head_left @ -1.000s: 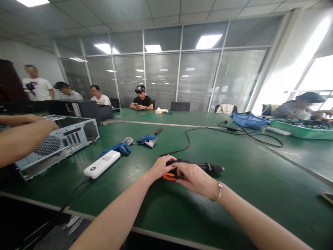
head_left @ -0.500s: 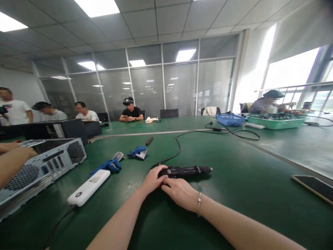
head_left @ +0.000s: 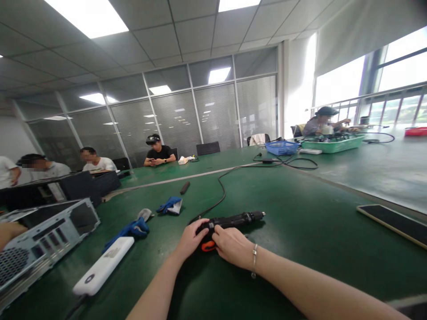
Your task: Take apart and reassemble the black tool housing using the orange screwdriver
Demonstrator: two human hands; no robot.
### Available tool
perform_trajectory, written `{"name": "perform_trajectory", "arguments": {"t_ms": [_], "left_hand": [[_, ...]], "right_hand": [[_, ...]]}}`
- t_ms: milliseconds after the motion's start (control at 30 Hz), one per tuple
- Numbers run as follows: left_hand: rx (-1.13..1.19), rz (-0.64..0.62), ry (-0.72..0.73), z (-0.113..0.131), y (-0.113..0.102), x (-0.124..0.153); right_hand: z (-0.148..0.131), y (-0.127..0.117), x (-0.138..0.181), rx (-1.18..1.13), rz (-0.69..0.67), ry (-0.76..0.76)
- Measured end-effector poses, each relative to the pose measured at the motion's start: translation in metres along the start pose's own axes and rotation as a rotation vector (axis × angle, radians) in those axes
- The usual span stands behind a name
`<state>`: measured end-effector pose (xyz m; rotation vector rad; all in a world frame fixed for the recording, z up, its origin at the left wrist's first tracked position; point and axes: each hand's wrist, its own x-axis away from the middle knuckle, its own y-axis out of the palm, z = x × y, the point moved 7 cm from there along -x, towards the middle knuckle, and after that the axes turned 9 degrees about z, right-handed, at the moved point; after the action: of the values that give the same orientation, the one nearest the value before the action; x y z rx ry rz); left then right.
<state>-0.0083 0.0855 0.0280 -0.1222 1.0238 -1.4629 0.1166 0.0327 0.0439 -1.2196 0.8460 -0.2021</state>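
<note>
A black electric screwdriver (head_left: 238,219) lies across the green table in front of me, its tip pointing right. My left hand (head_left: 191,238) grips its rear end, where a black cord (head_left: 222,192) leads away. My right hand (head_left: 231,246), with a bracelet at the wrist, has its fingers closed on the near side of the body, close to the left hand. Between the two hands an orange-red loop (head_left: 208,246) shows beneath the tool. The fingertips of the right hand are partly hidden.
To the left are a white power strip (head_left: 105,266), blue gloves (head_left: 131,229) and a metal computer case (head_left: 63,235) with another person's arm over it. A phone (head_left: 393,222) lies right. Blue (head_left: 282,148) and green baskets (head_left: 333,143) stand farther back. People sit around the table.
My view has turned to the right. The right hand has shifted slightly along the screwdriver, and the orange-red loop now shows more clearly between the hands.
</note>
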Motion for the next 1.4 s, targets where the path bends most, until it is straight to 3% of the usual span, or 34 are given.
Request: {"name": "perform_trajectory", "arguments": {"t_ms": [133,333,433,800,1400], "left_hand": [[0.008,-0.004,-0.025,-0.001,0.001,0.0],[-0.035,0.006,-0.03,0.004,-0.001,0.001],[-0.048,0.003,-0.024,0.006,-0.001,0.001],[-0.01,0.003,-0.012,0.005,0.001,0.004],[-0.031,0.005,0.002,0.007,0.0,0.004]], "right_hand": [[0.017,-0.027,0.004,-0.071,0.116,-0.045],[0.068,-0.052,0.014,-0.497,0.651,0.322],[0.073,-0.048,0.019,-0.653,0.781,0.344],[0.038,-0.057,0.021,-0.4,0.789,0.049],[0.032,-0.053,0.02,-0.337,0.697,-0.012]]}}
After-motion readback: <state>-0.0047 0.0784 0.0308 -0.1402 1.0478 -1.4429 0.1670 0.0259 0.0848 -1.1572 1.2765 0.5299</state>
